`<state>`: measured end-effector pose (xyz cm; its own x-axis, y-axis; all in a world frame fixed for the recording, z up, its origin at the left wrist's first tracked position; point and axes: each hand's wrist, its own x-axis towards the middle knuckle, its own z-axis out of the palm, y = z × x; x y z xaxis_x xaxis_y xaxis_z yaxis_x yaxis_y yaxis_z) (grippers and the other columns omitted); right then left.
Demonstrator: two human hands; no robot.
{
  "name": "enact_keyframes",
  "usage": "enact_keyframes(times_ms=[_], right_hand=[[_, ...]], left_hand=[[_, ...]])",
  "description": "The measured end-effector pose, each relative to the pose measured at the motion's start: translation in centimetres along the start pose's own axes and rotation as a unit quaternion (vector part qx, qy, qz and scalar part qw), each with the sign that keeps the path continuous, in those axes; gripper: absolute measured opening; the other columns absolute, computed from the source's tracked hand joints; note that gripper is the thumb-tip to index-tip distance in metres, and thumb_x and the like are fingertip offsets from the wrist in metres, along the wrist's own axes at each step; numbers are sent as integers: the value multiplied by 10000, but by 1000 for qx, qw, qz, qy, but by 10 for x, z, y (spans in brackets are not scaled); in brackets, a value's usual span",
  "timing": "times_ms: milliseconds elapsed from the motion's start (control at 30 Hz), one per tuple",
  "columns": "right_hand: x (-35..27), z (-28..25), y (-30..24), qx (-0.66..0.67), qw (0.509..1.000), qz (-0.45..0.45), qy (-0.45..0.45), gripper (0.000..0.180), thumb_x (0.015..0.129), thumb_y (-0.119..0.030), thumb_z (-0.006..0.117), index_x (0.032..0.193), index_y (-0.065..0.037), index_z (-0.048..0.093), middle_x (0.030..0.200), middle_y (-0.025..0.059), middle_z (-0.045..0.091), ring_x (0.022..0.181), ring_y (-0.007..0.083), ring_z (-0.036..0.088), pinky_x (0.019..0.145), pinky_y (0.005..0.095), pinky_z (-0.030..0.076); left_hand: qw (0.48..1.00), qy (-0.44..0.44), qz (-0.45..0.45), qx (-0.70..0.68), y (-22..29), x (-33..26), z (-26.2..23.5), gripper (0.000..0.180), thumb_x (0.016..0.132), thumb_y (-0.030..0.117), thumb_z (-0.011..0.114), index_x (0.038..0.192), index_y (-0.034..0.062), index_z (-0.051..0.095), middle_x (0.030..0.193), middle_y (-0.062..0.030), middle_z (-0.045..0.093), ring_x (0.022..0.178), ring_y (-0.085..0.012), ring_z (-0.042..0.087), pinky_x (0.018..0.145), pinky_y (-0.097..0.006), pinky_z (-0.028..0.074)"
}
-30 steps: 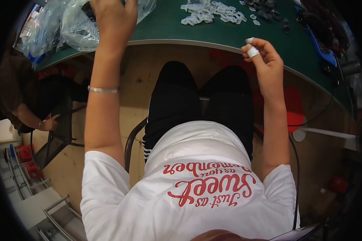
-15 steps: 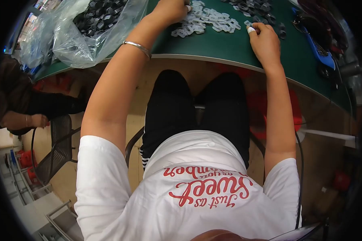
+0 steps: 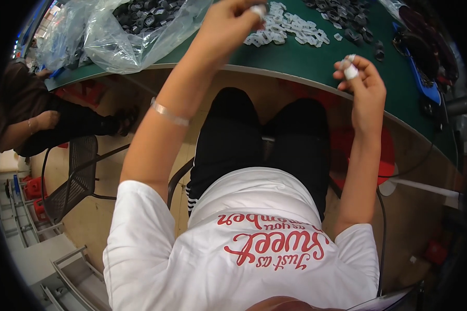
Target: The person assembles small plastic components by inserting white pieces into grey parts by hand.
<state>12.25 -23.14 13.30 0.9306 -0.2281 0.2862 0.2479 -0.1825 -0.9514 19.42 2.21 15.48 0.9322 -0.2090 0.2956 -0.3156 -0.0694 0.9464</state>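
My left hand point(image 3: 227, 27) is raised at the top middle, beside a pile of small translucent white plastic pieces point(image 3: 290, 28) on the green table. Its fingers are pinched, with a white wrap on the thumb; what they hold is too blurred to tell. My right hand point(image 3: 367, 85) is over the table's front edge, thumb and fingertips together on what looks like a small translucent plastic piece point(image 3: 352, 57). That thumb also wears a white wrap. Small black plastic parts point(image 3: 342, 14) lie scattered beyond the white pile.
A clear plastic bag point(image 3: 122, 54) full of black ring-like parts stands at the table's left. A blue tray point(image 3: 425, 88) lies at the right edge. Another person's hand point(image 3: 47, 119) rests at the far left, near a dark chair point(image 3: 80, 171). A red stool point(image 3: 384, 160) is under the table.
My right hand has come up and back from the pile's right side, with a small piece at its fingertips. My left hand has lifted and moved slightly right. The view has shifted a little.
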Motion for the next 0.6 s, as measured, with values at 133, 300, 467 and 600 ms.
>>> enact_keyframes(times_ms=[133,300,467,600], right_hand=[[-58,12,-1,228,960,134,-98,111,878,-58,615,977,-10,599,949,94,663,785,108,611,623,205,460],[-99,19,23,248,931,229,-142,126,864,-36,638,979,-11,595,876,60,652,708,79,583,574,182,446],[-120,29,29,128,959,205,-146,95,871,-35,620,957,5,609,846,34,638,711,57,566,586,186,443],[-127,34,40,55,978,160,-121,88,860,-38,628,932,12,629,816,-11,618,693,27,524,603,180,420]], left_hand=[[968,-62,-155,-189,5,-91,28,391,863,26,612,1247,-11,544,1026,-79,616,927,-160,627,852,-270,493],[941,-25,-236,-243,-26,-152,59,397,840,-46,603,1231,-20,538,1026,-70,612,930,-147,627,849,-264,512],[955,-12,-232,-184,-37,-173,76,384,832,-80,581,1209,-15,548,1014,-54,602,929,-105,605,853,-238,502],[975,-10,-180,-131,-46,-182,84,384,833,-84,575,1209,-6,550,1009,-38,585,898,-79,573,840,-218,491]])
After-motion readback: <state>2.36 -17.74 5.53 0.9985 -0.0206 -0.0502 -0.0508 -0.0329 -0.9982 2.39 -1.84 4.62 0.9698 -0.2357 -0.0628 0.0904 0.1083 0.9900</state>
